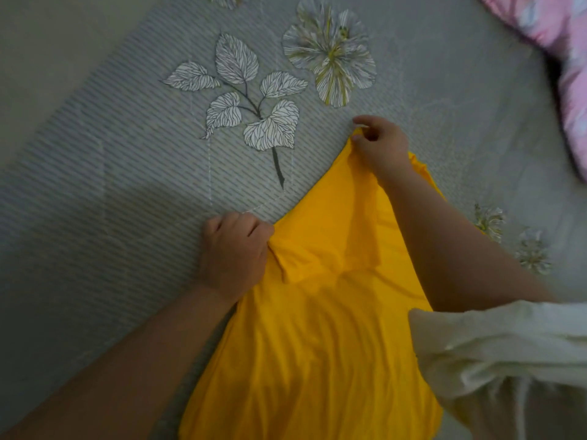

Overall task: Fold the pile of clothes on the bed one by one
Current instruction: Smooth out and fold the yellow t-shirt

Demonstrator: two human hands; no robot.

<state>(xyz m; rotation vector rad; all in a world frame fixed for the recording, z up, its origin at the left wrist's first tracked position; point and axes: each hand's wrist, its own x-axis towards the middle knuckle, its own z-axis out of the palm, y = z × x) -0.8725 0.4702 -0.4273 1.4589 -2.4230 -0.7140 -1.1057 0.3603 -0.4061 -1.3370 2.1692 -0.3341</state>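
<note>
Head view, looking down on bed. Bright yellow, thin jersey garment [317,328] spread on grey quilted bedspread with printed white leaves and pale flowers [127,185]; lies between the two forearms and runs from the hands down to the near edge of view. Cloth rumpled lengthwise, soft ridges throughout, not flat.

Left hand [235,252]: clenched on the garment's upper left corner, knuckles up, fingers curled under, cloth bunched against the thumb side. Small flap of yellow cloth folded over just right of this hand. Bare forearm leading back toward lower left.

Right hand [379,144]: pinching the garment's far tip between thumb and forefinger, remaining fingers loosely curled. Tip drawn out beyond and to the right of the left hand, so top edge of the cloth runs taut and diagonal from one hand to the other. Some yellow cloth gathered in frills behind the right wrist. Forearm crossing over the garment's right side.

White crinkled sleeve of the person's top [508,347] covering the right upper arm, overlapping the garment's right edge near the elbow.

Beyond the left hand: printed leaf sprig [254,100] on the bedspread. Beyond the right hand: large printed flower [330,49]. Well to the right of the right hand, at far corner: pink floral-print cloth, bunched [565,58]; whether clothing or bedding, cannot tell.
</note>
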